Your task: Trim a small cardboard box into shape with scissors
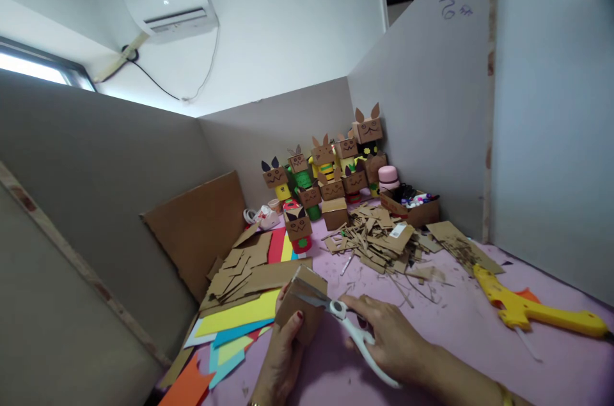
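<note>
My left hand grips a folded piece of brown cardboard and holds it upright just above the pink table. My right hand is closed around white-handled scissors. The scissor blades reach left onto the top edge of the cardboard piece. Both hands are low in the view, near the table's front edge.
Coloured paper sheets and cut cardboard shapes lie at the left. A heap of cardboard scraps sits in the middle. Cardboard box figures stand at the back. A yellow glue gun lies at the right. Grey partition walls enclose the table.
</note>
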`<move>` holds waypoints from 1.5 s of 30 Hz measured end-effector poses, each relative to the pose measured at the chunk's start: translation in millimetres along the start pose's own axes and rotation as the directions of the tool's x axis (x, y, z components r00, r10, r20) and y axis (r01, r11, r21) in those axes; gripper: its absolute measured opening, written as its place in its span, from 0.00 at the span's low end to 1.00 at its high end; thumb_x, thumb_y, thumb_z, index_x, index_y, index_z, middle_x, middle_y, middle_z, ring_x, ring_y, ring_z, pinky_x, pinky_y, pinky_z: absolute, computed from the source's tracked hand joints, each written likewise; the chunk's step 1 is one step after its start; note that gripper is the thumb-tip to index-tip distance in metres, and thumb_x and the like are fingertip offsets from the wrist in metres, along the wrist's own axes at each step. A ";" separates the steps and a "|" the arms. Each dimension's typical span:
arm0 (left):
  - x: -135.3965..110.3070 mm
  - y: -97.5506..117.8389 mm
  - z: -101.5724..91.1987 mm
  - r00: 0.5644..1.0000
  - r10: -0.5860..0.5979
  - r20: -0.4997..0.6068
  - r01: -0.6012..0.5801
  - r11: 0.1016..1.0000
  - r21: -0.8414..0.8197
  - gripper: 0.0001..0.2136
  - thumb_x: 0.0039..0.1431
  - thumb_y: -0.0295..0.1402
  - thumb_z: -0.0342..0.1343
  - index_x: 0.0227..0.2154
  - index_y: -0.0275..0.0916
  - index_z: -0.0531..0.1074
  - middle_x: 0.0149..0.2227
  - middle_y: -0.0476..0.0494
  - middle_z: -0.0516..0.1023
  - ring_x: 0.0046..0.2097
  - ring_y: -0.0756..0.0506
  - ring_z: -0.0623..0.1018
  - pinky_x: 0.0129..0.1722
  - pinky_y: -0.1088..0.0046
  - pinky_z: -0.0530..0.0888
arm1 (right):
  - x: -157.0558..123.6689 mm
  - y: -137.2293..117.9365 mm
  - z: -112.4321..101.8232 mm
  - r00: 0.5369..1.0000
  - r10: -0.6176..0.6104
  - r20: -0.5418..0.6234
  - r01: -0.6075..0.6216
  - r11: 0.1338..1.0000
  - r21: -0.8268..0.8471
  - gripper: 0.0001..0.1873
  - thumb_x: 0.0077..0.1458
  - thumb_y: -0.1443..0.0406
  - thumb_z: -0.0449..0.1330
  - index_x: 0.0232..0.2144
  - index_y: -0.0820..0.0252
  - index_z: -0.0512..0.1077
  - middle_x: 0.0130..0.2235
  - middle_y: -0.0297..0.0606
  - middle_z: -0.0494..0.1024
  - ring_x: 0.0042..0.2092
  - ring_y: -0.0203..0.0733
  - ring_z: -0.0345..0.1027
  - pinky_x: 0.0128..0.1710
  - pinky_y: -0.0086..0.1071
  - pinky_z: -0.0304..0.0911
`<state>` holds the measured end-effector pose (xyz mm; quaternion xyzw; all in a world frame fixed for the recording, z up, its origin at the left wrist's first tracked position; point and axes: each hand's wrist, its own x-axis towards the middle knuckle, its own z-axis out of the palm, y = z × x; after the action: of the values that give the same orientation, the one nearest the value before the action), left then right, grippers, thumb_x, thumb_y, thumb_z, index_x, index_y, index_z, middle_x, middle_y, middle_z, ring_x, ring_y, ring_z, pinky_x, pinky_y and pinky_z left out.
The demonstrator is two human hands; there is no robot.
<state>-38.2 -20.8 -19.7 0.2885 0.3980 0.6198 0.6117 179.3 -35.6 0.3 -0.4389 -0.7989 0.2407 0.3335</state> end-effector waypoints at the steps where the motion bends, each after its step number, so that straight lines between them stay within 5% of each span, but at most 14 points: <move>1: -0.8 -0.3 0.6 1.000 -0.010 0.009 0.010 1.000 0.023 0.26 0.44 0.31 0.65 0.49 0.34 0.68 0.35 0.38 0.82 0.42 0.36 0.79 0.46 0.57 0.73 | -0.3 -0.8 -0.8 1.000 0.005 0.003 -0.005 1.000 -0.016 0.23 0.46 0.61 0.62 0.47 0.50 0.68 0.33 0.34 0.74 0.35 0.44 0.68 0.34 0.30 0.56; 8: -6.0 1.8 7.7 0.989 0.074 0.125 -0.081 0.995 0.057 0.34 0.46 0.31 0.64 0.57 0.43 0.60 0.43 0.39 0.80 0.42 0.40 0.78 0.45 0.62 0.72 | -1.1 -2.8 -6.0 0.998 0.050 0.029 -0.048 0.998 -0.051 0.30 0.42 0.55 0.66 0.49 0.49 0.67 0.36 0.36 0.74 0.36 0.46 0.68 0.35 0.32 0.56; 17: 0.0 -6.5 2.2 0.998 -0.021 0.053 0.023 0.999 -0.031 0.26 0.46 0.28 0.64 0.50 0.39 0.67 0.35 0.42 0.82 0.50 0.40 0.76 0.52 0.62 0.69 | -1.3 4.8 1.4 1.000 -0.004 -0.011 0.003 1.000 -0.005 0.16 0.48 0.63 0.60 0.42 0.54 0.70 0.33 0.35 0.76 0.32 0.42 0.68 0.33 0.29 0.56; 25: 0.2 -5.9 7.7 0.998 -0.062 0.018 0.064 0.995 -0.077 0.17 0.46 0.26 0.63 0.42 0.33 0.72 0.34 0.38 0.83 0.38 0.42 0.81 0.45 0.64 0.75 | -2.1 2.9 10.4 0.999 -0.017 -0.045 0.025 0.984 0.175 0.10 0.48 0.65 0.57 0.36 0.56 0.71 0.30 0.34 0.77 0.30 0.39 0.66 0.31 0.27 0.56; 32: -2.1 -4.1 11.8 0.997 -0.054 -0.054 0.047 0.991 -0.122 0.16 0.49 0.21 0.60 0.43 0.33 0.71 0.33 0.39 0.83 0.34 0.44 0.82 0.38 0.69 0.79 | 8.6 12.0 20.3 0.988 0.141 -0.062 -0.093 0.868 0.488 0.14 0.42 0.65 0.61 0.36 0.58 0.71 0.25 0.29 0.71 0.27 0.37 0.62 0.28 0.28 0.56; 37: -2.5 -1.6 10.5 0.996 -0.043 -0.083 0.031 0.989 -0.148 0.20 0.51 0.21 0.57 0.49 0.33 0.67 0.32 0.41 0.83 0.33 0.44 0.81 0.38 0.68 0.79 | 16.6 24.7 11.9 0.942 0.329 0.058 -0.274 0.660 0.700 0.23 0.53 0.51 0.52 0.46 0.59 0.61 0.25 0.30 0.69 0.25 0.37 0.66 0.22 0.28 0.59; 41: -3.4 1.6 11.2 0.996 -0.048 -0.074 0.033 0.981 -0.189 0.21 0.55 0.21 0.53 0.53 0.34 0.63 0.32 0.40 0.83 0.36 0.42 0.81 0.41 0.63 0.78 | 16.8 28.5 2.0 0.907 0.351 0.232 -0.393 0.511 0.764 0.25 0.56 0.47 0.45 0.44 0.60 0.62 0.24 0.33 0.71 0.22 0.37 0.67 0.21 0.29 0.62; 45: -4.3 3.9 10.8 0.997 -0.045 -0.066 0.028 0.972 -0.233 0.25 0.56 0.20 0.52 0.57 0.37 0.59 0.34 0.40 0.83 0.38 0.40 0.81 0.43 0.56 0.77 | 15.5 26.5 -0.7 0.920 0.319 0.229 -0.371 0.517 0.771 0.27 0.52 0.46 0.52 0.46 0.59 0.62 0.25 0.34 0.72 0.24 0.38 0.69 0.23 0.29 0.62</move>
<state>-30.8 -23.3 -10.2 0.1856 0.3495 0.6607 0.6379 188.1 -9.0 -12.1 -0.3834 -0.5100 0.6475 0.4167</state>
